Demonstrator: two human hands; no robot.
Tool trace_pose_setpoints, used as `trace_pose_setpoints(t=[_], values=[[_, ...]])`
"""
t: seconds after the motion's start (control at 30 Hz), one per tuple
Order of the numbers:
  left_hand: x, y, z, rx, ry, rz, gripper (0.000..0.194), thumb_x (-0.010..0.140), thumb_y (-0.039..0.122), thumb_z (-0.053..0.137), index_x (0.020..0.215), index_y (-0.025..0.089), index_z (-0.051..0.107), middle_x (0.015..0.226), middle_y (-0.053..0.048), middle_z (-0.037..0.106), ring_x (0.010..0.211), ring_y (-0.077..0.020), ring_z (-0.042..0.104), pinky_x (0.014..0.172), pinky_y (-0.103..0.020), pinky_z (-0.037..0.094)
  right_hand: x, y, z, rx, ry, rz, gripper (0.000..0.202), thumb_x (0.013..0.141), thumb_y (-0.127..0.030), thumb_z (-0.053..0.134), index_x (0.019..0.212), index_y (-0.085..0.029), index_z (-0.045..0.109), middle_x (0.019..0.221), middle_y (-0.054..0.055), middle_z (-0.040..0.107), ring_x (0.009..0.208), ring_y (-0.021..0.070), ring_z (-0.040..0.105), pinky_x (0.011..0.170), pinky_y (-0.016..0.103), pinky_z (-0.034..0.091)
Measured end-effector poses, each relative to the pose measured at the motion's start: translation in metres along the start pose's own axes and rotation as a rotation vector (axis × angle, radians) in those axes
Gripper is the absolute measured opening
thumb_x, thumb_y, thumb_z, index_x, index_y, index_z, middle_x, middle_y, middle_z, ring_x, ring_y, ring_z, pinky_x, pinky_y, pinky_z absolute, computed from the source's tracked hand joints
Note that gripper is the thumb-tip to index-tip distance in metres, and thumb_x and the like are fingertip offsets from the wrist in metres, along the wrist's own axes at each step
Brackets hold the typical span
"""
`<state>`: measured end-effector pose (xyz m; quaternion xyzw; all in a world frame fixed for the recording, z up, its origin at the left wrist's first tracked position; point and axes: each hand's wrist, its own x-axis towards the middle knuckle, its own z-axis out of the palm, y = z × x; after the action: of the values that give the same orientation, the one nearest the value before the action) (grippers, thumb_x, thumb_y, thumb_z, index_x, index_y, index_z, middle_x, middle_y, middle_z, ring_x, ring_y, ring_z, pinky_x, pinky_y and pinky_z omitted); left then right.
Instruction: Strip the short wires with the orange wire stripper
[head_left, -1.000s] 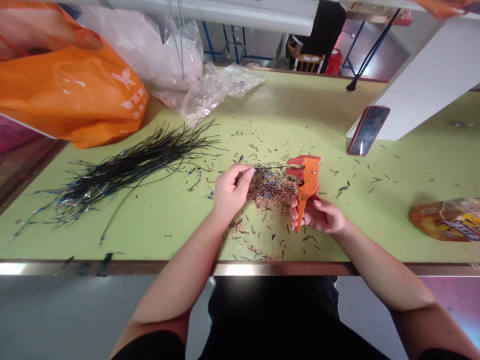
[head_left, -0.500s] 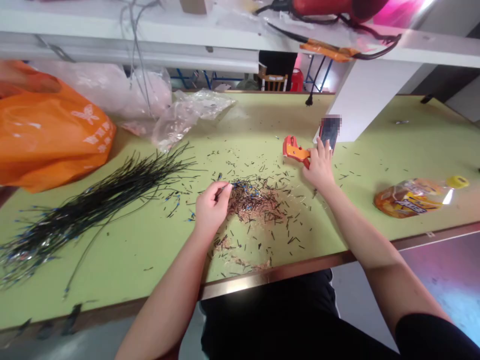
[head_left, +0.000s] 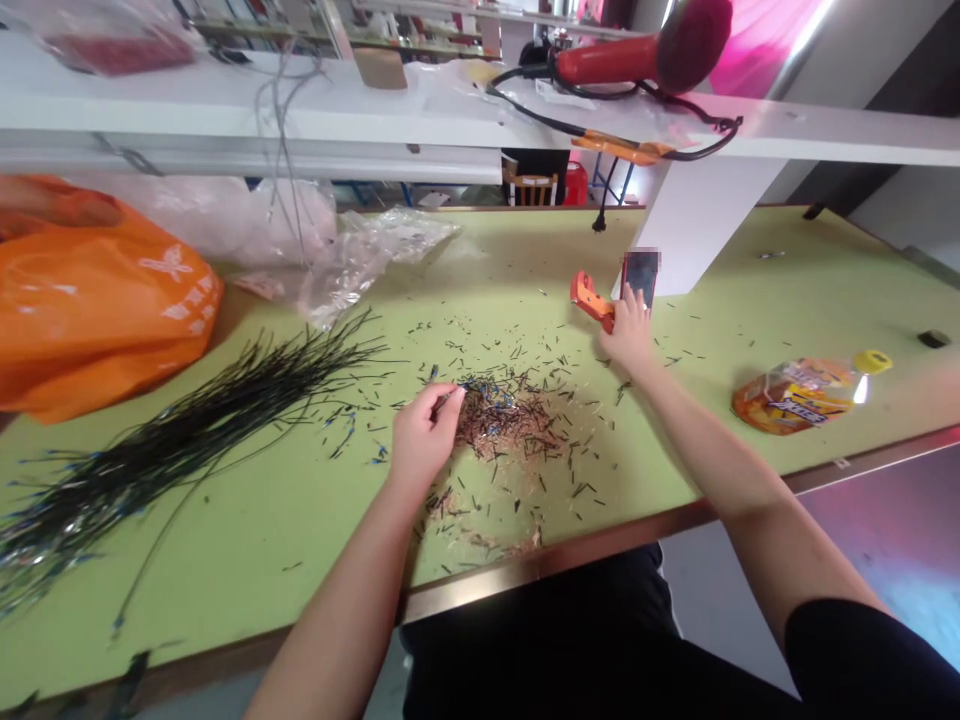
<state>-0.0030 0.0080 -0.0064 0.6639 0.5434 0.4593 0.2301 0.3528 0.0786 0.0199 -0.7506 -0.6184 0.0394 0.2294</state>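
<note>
My left hand (head_left: 426,432) is pinching a dark wire (head_left: 443,402); my right hand (head_left: 628,335) is holding the orange tool (head_left: 592,300), fingers spread over the phone (head_left: 640,277).

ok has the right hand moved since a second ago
Yes. Judged against the white post, the right hand has moved forward, closer to it, and is now at the phone by its foot.

We pinch a thin dark wire (head_left: 444,402) in our left hand (head_left: 424,432). Our right hand (head_left: 630,332) holds an orange tool (head_left: 592,299), tilted, head to the left. That hand covers the bottom of our dark phone (head_left: 640,272), propped upright. Long black wires (head_left: 176,430) lie in a slanted bunch.
</note>
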Motion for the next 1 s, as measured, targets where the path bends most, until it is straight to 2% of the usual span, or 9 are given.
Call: trace_pose_setpoints(t=[0.1, 0.2, 0.3, 0.4, 0.47, 0.57, 0.67, 0.8, 1.0], values=[[-0.002, 0.000, 0.000, 0.004, -0.009, 0.008, 0.034, 0.093, 0.053, 0.062, 0.092, 0.021, 0.074, 0.068, -0.001, 0.070, 0.059, -0.0170, 0.059, 0.060, -0.029, 0.045, -0.034, -0.029, -0.001, 0.213, -0.055, -0.066, 0.043, 0.087, -0.011, 0.054, 0.130, -0.012, 0.058, 0.175, 0.022, 0.028, 0.166, 0.0369, 0.019, 0.132, 0.060, 0.022], [-0.003, -0.001, 0.000, 0.003, -0.003, 0.017, 0.032, 0.093, 0.052, 0.063, 0.091, 0.021, 0.074, 0.070, -0.001, 0.070, 0.059, -0.0165, 0.060, 0.060, -0.029, 0.046, -0.066, -0.054, 0.000, 0.535, -0.203, -0.087, 0.043, 0.083, -0.011, 0.058, 0.126, -0.018, 0.060, 0.162, 0.019, 0.049, 0.148, 0.0347, 0.050, 0.123, 0.057, 0.041], [-0.003, 0.000, 0.000, -0.039, 0.055, 0.020, 0.030, 0.094, 0.050, 0.063, 0.093, 0.021, 0.072, 0.074, -0.001, 0.071, 0.064, -0.0163, 0.063, 0.063, -0.028, 0.049, -0.093, -0.067, 0.002, 1.008, -0.459, -0.070, 0.032, 0.087, -0.022, 0.062, 0.119, -0.020, 0.063, 0.136, 0.014, 0.068, 0.126, 0.0302, 0.065, 0.111, 0.051, 0.053], [-0.004, 0.002, 0.000, -0.109, 0.176, 0.030, 0.031, 0.096, 0.051, 0.062, 0.095, 0.021, 0.069, 0.074, -0.001, 0.069, 0.066, -0.0152, 0.062, 0.064, -0.027, 0.051, -0.111, -0.065, 0.006, 1.457, -0.756, 0.026, 0.024, 0.089, -0.035, 0.064, 0.108, -0.020, 0.063, 0.116, 0.011, 0.074, 0.105, 0.0251, 0.073, 0.094, 0.043, 0.061], [-0.006, 0.004, 0.000, -0.135, 0.242, 0.047, 0.033, 0.098, 0.053, 0.061, 0.096, 0.021, 0.069, 0.074, -0.001, 0.068, 0.065, -0.0142, 0.061, 0.062, -0.026, 0.051, -0.118, -0.061, 0.011, 1.622, -0.983, 0.105, 0.026, 0.087, -0.037, 0.065, 0.107, -0.020, 0.061, 0.106, 0.010, 0.076, 0.092, 0.0224, 0.075, 0.084, 0.039, 0.063], [-0.010, 0.007, 0.002, -0.127, 0.238, 0.104, 0.033, 0.100, 0.052, 0.060, 0.097, 0.020, 0.069, 0.079, -0.002, 0.070, 0.069, -0.0146, 0.064, 0.064, -0.027, 0.052, -0.124, -0.056, 0.018, 1.660, -1.244, 0.138, 0.027, 0.087, -0.035, 0.068, 0.106, -0.018, 0.060, 0.098, 0.010, 0.078, 0.084, 0.0203, 0.076, 0.080, 0.035, 0.063], [-0.013, 0.010, 0.003, -0.091, 0.184, 0.156, 0.030, 0.101, 0.048, 0.059, 0.097, 0.020, 0.070, 0.080, -0.003, 0.071, 0.071, -0.0151, 0.065, 0.067, -0.028, 0.054, -0.130, -0.059, 0.020, 1.661, -1.376, 0.084, 0.027, 0.088, -0.036, 0.067, 0.105, -0.017, 0.060, 0.098, 0.011, 0.078, 0.088, 0.0219, 0.078, 0.084, 0.037, 0.063], [-0.013, 0.011, 0.004, -0.083, 0.162, 0.195, 0.027, 0.102, 0.044, 0.059, 0.097, 0.020, 0.070, 0.084, -0.004, 0.074, 0.073, -0.0152, 0.067, 0.069, -0.028, 0.054, -0.137, -0.066, 0.015, 1.714, -1.423, 0.074, 0.027, 0.089, -0.037, 0.067, 0.105, -0.017, 0.059, 0.097, 0.011, 0.078, 0.088, 0.0224, 0.078, 0.084, 0.037, 0.063], [-0.010, 0.010, 0.003, -0.046, 0.148, 0.158, 0.033, 0.103, 0.050, 0.056, 0.097, 0.021, 0.069, 0.081, -0.003, 0.072, 0.070, -0.0154, 0.066, 0.067, -0.029, 0.053, -0.136, -0.065, 0.009, 1.763, -1.434, 0.098, 0.030, 0.090, -0.039, 0.065, 0.107, -0.016, 0.060, 0.095, 0.009, 0.076, 0.088, 0.0227, 0.078, 0.086, 0.040, 0.064]])
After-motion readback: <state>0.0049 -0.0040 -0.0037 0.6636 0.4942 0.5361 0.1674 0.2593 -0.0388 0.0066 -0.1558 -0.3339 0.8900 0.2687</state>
